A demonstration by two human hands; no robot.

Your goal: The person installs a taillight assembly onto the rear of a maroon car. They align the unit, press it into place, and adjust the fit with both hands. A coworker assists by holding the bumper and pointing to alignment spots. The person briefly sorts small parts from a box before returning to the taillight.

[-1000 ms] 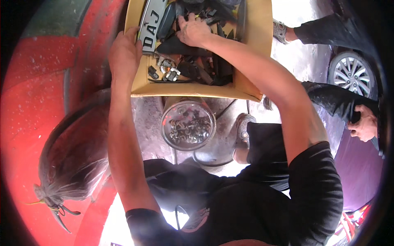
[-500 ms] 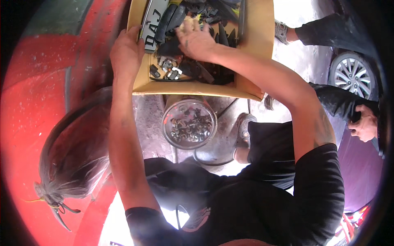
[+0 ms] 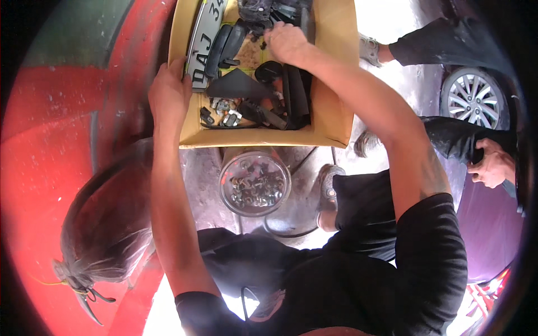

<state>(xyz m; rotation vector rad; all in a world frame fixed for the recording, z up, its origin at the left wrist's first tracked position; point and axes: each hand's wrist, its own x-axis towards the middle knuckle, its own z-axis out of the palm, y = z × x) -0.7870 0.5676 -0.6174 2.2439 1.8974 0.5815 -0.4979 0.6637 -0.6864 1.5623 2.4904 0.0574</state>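
A cardboard box (image 3: 330,120) of loose vehicle parts is in front of me. My left hand (image 3: 170,89) is closed over its left wall, thumb beside a white licence plate (image 3: 203,56). Inside the box, my right hand (image 3: 287,43) has its fingers curled together among black plastic parts; what they hold, if anything, is hidden. A black curved part (image 3: 225,47) lies against the plate. Nearer me are a flat black panel (image 3: 238,85), a long black trim piece (image 3: 296,98) and small silver-and-white fittings (image 3: 231,116).
Below the box stands a round container (image 3: 255,182) of metal fasteners. A tied plastic bag (image 3: 109,218) rests against a red vehicle panel (image 3: 45,157) at left. At right, another person's hand (image 3: 493,162) and legs show before a purple car's wheel (image 3: 475,99).
My right hand has gone from spread fingers to curled ones and moved slightly right in the box. The black parts there have shifted, baring more of the box's bottom. My left hand stays on the wall.
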